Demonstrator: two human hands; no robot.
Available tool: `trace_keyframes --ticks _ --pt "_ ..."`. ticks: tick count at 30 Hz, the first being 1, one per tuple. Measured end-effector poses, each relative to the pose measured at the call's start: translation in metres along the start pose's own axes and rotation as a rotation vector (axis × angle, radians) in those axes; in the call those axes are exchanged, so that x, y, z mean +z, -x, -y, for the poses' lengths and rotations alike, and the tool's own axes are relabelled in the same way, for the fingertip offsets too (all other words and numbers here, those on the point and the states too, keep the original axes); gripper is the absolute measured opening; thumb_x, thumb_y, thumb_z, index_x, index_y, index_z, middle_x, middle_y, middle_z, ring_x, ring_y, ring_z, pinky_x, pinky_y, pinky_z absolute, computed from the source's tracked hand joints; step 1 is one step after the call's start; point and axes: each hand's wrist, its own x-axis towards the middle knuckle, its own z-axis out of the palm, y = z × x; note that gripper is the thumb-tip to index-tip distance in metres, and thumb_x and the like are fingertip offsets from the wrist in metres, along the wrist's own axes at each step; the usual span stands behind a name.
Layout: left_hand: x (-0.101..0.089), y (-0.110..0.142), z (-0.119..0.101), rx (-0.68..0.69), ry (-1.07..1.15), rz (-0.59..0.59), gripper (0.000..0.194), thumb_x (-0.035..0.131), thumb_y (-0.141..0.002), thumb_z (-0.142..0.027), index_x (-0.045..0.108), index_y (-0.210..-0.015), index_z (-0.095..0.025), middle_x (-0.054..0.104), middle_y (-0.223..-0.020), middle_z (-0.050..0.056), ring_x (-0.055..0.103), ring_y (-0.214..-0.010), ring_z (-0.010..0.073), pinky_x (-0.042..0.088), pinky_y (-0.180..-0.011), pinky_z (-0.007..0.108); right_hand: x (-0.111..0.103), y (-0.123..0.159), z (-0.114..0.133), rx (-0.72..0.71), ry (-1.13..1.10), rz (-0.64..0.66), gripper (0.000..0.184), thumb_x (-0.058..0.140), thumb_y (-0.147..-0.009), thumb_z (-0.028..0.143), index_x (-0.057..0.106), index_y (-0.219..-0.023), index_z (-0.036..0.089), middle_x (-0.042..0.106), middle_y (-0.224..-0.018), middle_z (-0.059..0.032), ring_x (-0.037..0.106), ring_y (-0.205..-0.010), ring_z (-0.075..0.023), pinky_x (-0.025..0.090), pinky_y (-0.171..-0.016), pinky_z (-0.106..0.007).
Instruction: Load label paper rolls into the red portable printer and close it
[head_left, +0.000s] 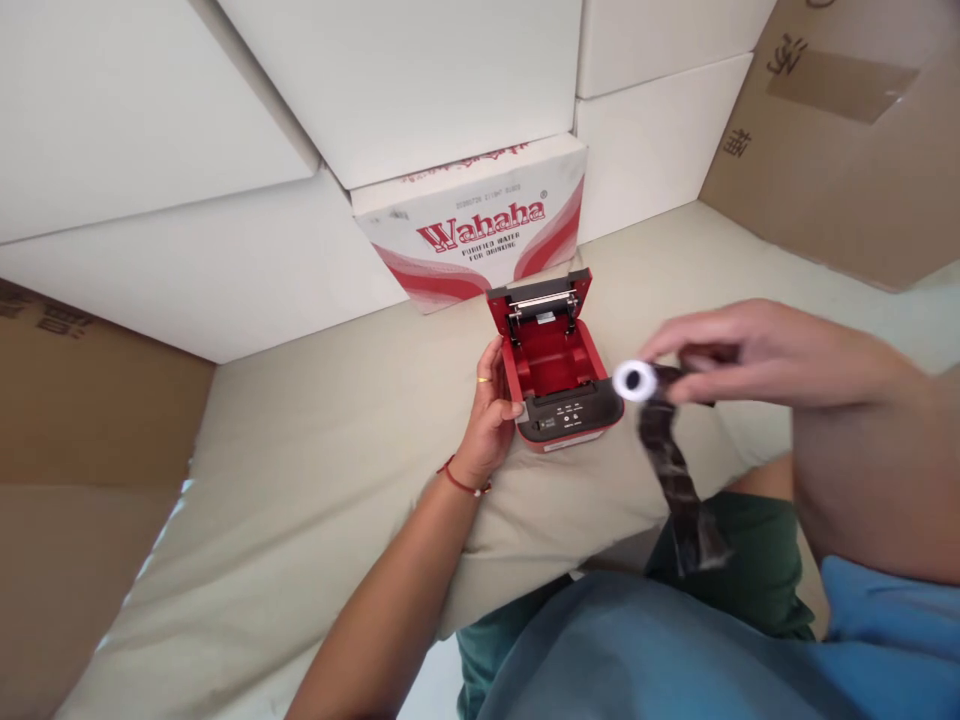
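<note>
Now, roll [646, 381]: right hand [724, 352] pinches it beside the printer [564, 424]; looks light, firm, best held across its width.
Dark strip [673, 478]: dangles, probably flimsy, slippery.
Printer: on pale cloth [360, 440], left hand [491, 420] gripping its side; likely rigid.

The thermal printer [561, 372] sat on the cloth [330, 420], before the Wahaha carton [480, 240]. The paper roll [646, 382] was to the printer's right.

Bright diffuse light, soft shadows, dark strip [673, 475] motion-blurred, wide-angle stretch toward edges
</note>
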Motion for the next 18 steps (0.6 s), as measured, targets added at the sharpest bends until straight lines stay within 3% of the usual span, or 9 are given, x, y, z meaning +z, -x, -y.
trace_keyframes --ticks 5,11,18 --pt "0.002 0.003 -0.006 -0.007 -0.017 -0.003 0.098 0.098 -0.074 -0.049 0.056 -0.163 -0.045 0.049 -0.183 0.001 0.042 -0.174 0.0378 0.035 -0.145 0.055 0.030 -0.058 0.045 -0.055 0.042 -0.014 0.038 0.079 -0.101 0.048 0.083 -0.136 0.033 0.088 -0.120 -0.0085 0.080 -0.114 -0.0338 0.060 -0.089 -0.041" --pt "0.002 0.003 -0.008 -0.020 -0.028 -0.006 0.098 0.096 -0.074 -0.046 0.056 -0.163 -0.047 0.048 -0.185 -0.001 0.038 -0.176 0.0378 0.034 -0.146 0.054 0.051 -0.097 0.077 0.079 0.266 0.110 0.034 0.063 -0.104 0.020 0.082 -0.132 0.021 0.081 -0.144 -0.0173 0.081 -0.116 -0.0413 0.057 -0.078 -0.045" --pt "0.000 0.003 -0.005 -0.010 -0.045 0.000 0.097 0.094 -0.076 -0.047 0.055 -0.165 -0.045 0.048 -0.184 0.001 0.037 -0.177 0.0391 0.031 -0.147 0.057 0.058 -0.113 0.072 0.057 0.275 0.072 0.030 0.064 -0.102 0.016 0.085 -0.122 0.025 0.089 -0.120 -0.0125 0.081 -0.100 -0.0310 0.053 -0.073 -0.037"
